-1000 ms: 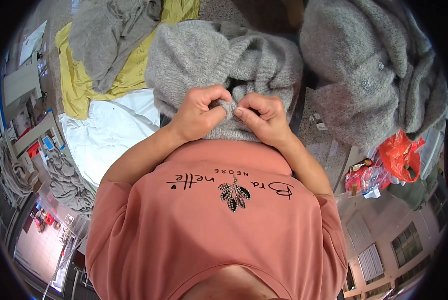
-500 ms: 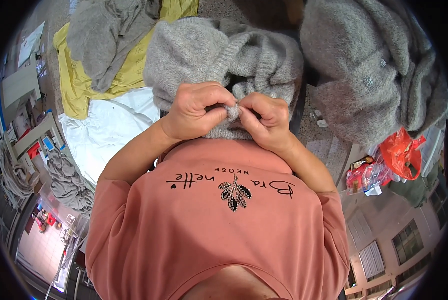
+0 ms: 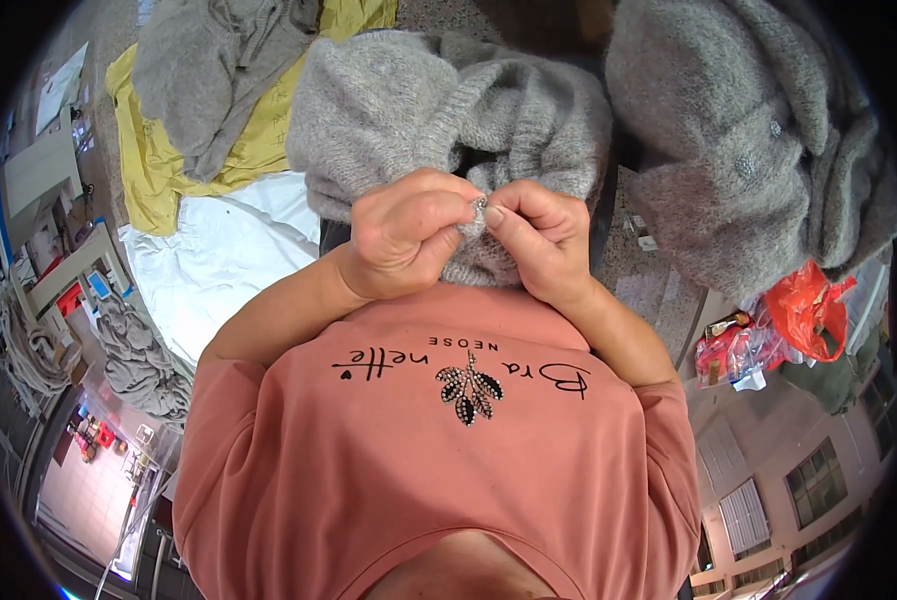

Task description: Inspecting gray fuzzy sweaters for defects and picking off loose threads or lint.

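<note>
Work surface, left to right: at far left a cluttered strip of room, with pale frames and a small crumpled grey cloth lying below them; then a white sheet spread flat, with a rumpled yellow cloth above it and a loose grey knitted garment lying on top of the yellow. Centre: the fuzzy grey knitted sweater I am working on, bunched in a heap directly ahead of my chest, its lower edge drawn toward me. My left hand is curled nearly into a fist, fingers folded in, thumb and forefinger pinched on the knit at the edge of the sweater. My right hand is likewise curled, thumb and forefinger closed on the same spot; the two hands touch at the fingertips. Between those tips sits a small shiny metallic item; too small to tell what it is. Both hands rest against the sweater. Right of centre: a second heap of thick grey knitted garments, apart from my sweater across a dark gap. Lower right, just beside that heap: a crumpled orange-red plastic bag and, to its left, a smaller red and clear plastic packet, printing not legible. My salmon-pink shirt fills the lower frame.
</note>
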`<action>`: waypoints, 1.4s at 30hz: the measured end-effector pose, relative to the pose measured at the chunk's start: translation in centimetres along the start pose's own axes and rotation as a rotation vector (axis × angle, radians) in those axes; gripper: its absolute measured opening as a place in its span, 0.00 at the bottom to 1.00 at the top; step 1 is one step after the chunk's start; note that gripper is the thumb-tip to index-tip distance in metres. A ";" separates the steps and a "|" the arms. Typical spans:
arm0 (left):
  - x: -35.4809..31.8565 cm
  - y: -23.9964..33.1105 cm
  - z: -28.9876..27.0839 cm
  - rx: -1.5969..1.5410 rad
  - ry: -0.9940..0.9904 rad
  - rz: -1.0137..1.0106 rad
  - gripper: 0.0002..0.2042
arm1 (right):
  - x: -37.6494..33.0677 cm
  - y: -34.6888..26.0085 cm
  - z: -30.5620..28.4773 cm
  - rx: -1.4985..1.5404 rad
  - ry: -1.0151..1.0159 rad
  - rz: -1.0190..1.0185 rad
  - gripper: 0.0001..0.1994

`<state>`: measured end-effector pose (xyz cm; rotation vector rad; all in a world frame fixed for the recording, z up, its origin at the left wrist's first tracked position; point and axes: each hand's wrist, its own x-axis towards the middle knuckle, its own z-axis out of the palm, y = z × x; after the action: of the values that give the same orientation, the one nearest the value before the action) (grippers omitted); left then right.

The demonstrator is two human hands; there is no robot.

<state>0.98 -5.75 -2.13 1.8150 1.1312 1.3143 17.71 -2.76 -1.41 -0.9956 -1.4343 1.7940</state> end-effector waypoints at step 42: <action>1.1 1.2 -1.2 -0.742 -0.155 -1.070 0.06 | 0.9 1.4 0.3 -0.598 0.025 -0.611 0.08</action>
<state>0.35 -5.25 -0.30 0.5669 1.0601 0.7362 16.98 -2.44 -2.87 -0.7179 -2.0398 0.9266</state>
